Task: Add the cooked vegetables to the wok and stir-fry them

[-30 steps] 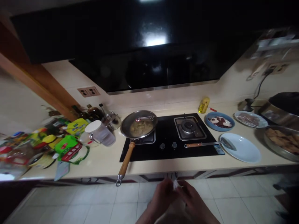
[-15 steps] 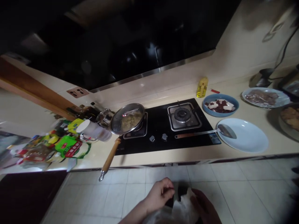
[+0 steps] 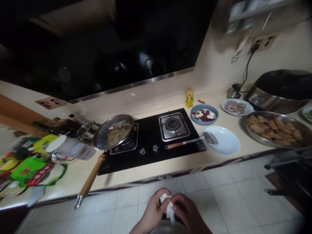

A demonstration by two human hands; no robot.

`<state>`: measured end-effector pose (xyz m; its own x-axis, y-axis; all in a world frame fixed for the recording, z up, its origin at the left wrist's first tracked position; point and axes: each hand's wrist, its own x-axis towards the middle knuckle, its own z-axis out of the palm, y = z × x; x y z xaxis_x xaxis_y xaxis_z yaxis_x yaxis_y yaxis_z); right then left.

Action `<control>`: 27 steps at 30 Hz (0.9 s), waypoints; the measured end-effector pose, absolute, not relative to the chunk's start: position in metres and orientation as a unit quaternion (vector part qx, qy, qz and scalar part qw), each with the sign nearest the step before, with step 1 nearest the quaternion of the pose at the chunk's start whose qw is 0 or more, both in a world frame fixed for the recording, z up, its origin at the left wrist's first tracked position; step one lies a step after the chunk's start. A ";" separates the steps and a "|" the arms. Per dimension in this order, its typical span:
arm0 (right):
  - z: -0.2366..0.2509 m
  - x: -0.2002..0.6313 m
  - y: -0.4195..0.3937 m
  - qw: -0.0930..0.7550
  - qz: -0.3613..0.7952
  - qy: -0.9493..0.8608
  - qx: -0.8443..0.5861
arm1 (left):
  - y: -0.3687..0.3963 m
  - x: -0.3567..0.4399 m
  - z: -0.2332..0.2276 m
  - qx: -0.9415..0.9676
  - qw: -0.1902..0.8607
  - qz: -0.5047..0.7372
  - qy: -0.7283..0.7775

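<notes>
A crumpled white tissue (image 3: 170, 213) is bunched between my two hands, low in the view and in front of the counter. My left hand (image 3: 156, 206) is closed on its left side, thumb and fingers pinching it. From the right, my right hand (image 3: 185, 209) grips the same tissue with bent fingers. Beyond them on the counter lies a black gas hob (image 3: 148, 139). A wooden-handled pan (image 3: 113, 131) with a glass lid stands on its left burner. A spatula (image 3: 190, 142) rests from the hob onto a white plate (image 3: 226, 146).
At the right are a blue bowl (image 3: 204, 122) of red and white food, a film-covered plate (image 3: 237, 107) and a large pan (image 3: 275, 130) of browned pieces. An oil bottle (image 3: 189, 98) stands behind. Bags and a lidded jug (image 3: 73, 148) crowd the left. The pan handle (image 3: 90, 180) juts past the counter edge.
My view has swung right, bringing the large pan of browned pieces fully in. My left hand, earlier apart from the tissue, now pinches it together with my right.
</notes>
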<state>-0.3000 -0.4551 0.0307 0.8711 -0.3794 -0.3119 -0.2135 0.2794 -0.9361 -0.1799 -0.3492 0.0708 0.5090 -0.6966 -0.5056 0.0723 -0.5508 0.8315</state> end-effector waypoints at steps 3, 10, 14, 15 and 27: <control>0.035 -0.290 -0.480 0.765 -0.047 0.260 -0.587 | -0.336 -0.169 0.068 0.770 0.517 -0.342 -0.151; 0.028 -0.242 -0.525 0.717 -0.039 0.292 -0.632 | -0.279 -0.156 0.060 0.683 0.663 -0.307 -0.008; 0.036 -0.208 -0.476 0.723 0.000 0.225 -0.652 | -0.265 -0.158 0.062 0.664 0.693 -0.282 0.005; 0.039 -0.202 -0.459 0.732 0.015 0.203 -0.650 | -0.265 -0.158 0.066 0.670 0.688 -0.278 -0.010; 0.067 -0.148 -0.434 0.699 -0.081 0.276 -0.655 | -0.228 -0.114 0.072 0.759 0.573 -0.298 -0.083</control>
<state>-0.1483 -0.4338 0.0670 0.8350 -0.4743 -0.2789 -0.2477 0.1285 -0.9603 -0.1136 -0.2284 0.0722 0.8090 -0.4672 -0.3569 0.2154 -0.3292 0.9193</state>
